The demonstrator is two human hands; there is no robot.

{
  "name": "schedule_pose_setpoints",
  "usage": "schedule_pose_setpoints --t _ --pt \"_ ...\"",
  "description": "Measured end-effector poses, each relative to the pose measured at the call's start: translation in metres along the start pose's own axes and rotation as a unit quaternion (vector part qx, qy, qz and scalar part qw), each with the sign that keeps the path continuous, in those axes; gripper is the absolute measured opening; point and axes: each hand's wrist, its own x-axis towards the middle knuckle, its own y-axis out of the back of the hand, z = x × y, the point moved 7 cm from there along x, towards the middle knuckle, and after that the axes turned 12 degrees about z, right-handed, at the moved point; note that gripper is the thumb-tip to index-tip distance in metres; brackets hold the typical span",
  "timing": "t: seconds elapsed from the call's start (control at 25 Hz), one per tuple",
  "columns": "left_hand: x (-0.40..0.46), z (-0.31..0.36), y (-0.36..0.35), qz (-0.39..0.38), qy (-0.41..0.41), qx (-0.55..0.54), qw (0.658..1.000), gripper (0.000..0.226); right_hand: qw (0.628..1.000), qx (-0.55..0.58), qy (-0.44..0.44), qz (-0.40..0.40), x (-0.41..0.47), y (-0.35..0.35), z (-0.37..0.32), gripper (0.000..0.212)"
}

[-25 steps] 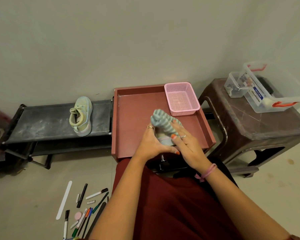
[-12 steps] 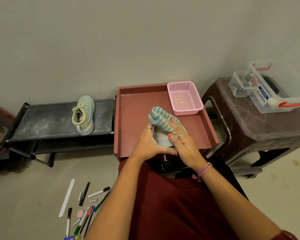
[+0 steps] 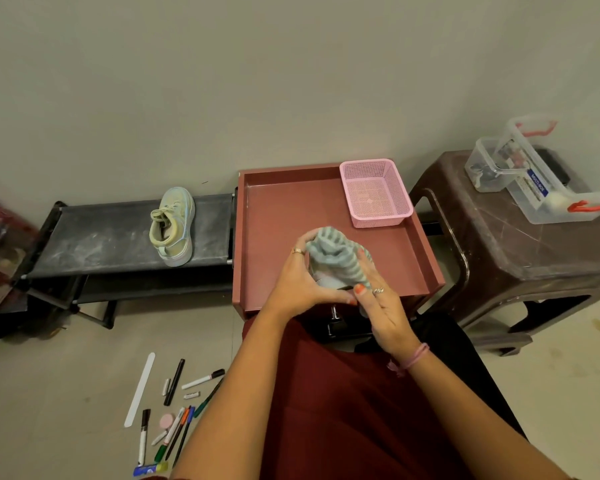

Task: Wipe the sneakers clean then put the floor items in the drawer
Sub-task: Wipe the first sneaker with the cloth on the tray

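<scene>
A pale sneaker (image 3: 327, 282) is almost fully hidden between my hands, above the front of the open reddish drawer (image 3: 426, 258). My left hand (image 3: 297, 278) grips it from the left side. A grey-green striped cloth (image 3: 336, 254) is bunched over the shoe, and my right hand (image 3: 378, 303) holds that cloth against it with thumb and fingers. The second pale green sneaker (image 3: 172, 226) stands on the black shoe rack (image 3: 101, 237) to the left. Several pens and markers (image 3: 174, 410) and a white strip (image 3: 140, 389) lie on the floor at lower left.
A pink mesh basket (image 3: 376, 194) sits in the drawer's back right corner. A brown plastic stool (image 3: 520, 247) at right carries clear storage boxes (image 3: 541, 181). My lap in dark red cloth fills the lower middle. The wall is close behind.
My right hand has slid the cloth a little along the sneaker, and the cloth now bunches higher over it. My left hand keeps its grip.
</scene>
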Motion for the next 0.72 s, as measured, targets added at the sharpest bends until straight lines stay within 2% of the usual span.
schedule_pose_setpoints --t 0.08,0.12,0.16,0.2,0.28,0.36,0.4,0.44,0.52,0.56,0.6,0.64,0.72 --pt "0.002 0.003 0.000 0.007 -0.006 -0.011 1.000 0.104 0.990 0.085 -0.108 0.043 0.010 -0.002 0.010 0.041" --pt "0.004 0.002 0.002 0.009 -0.008 -0.009 1.000 0.105 0.989 0.072 -0.125 0.046 0.012 -0.008 0.007 0.041" --pt "0.006 0.001 0.005 0.009 -0.010 -0.004 1.000 0.103 0.994 0.021 -0.103 0.041 0.013 -0.013 -0.001 0.043" --pt "0.009 -0.002 0.008 0.009 -0.005 0.001 1.000 0.100 0.998 -0.046 -0.030 0.031 0.011 -0.015 -0.012 0.044" --pt "0.011 -0.006 0.010 0.001 0.003 -0.006 1.000 0.094 0.982 -0.138 0.131 -0.024 0.006 -0.019 -0.024 0.043" --pt "0.009 -0.006 0.009 0.007 0.011 -0.011 1.000 0.098 0.982 -0.112 0.147 -0.029 0.001 -0.014 -0.018 0.044" --pt "0.007 -0.003 0.008 0.012 0.010 -0.012 1.000 0.099 0.992 -0.069 0.110 -0.001 0.003 -0.010 -0.012 0.043" --pt "0.007 0.001 0.006 0.012 0.004 -0.013 1.000 0.100 0.999 -0.004 0.036 0.039 0.006 -0.007 -0.003 0.037" --pt "0.009 0.004 0.005 0.011 -0.004 -0.016 1.000 0.101 0.985 0.113 -0.100 0.084 0.010 -0.012 0.006 0.025" --pt "0.011 0.002 0.006 0.012 -0.001 -0.011 1.000 0.100 0.984 0.104 -0.114 0.089 0.011 -0.014 0.004 0.028" --pt "0.013 0.002 0.009 0.013 0.003 -0.009 1.000 0.096 0.991 0.048 -0.095 0.082 0.012 -0.017 -0.003 0.035" --pt "0.015 -0.001 0.011 0.011 0.010 -0.005 1.000 0.091 0.997 -0.026 -0.031 0.063 0.012 -0.019 -0.011 0.040" --pt "0.017 -0.002 0.008 -0.002 0.007 0.008 1.000 0.080 0.985 -0.131 0.112 0.005 0.010 -0.022 -0.016 0.042"
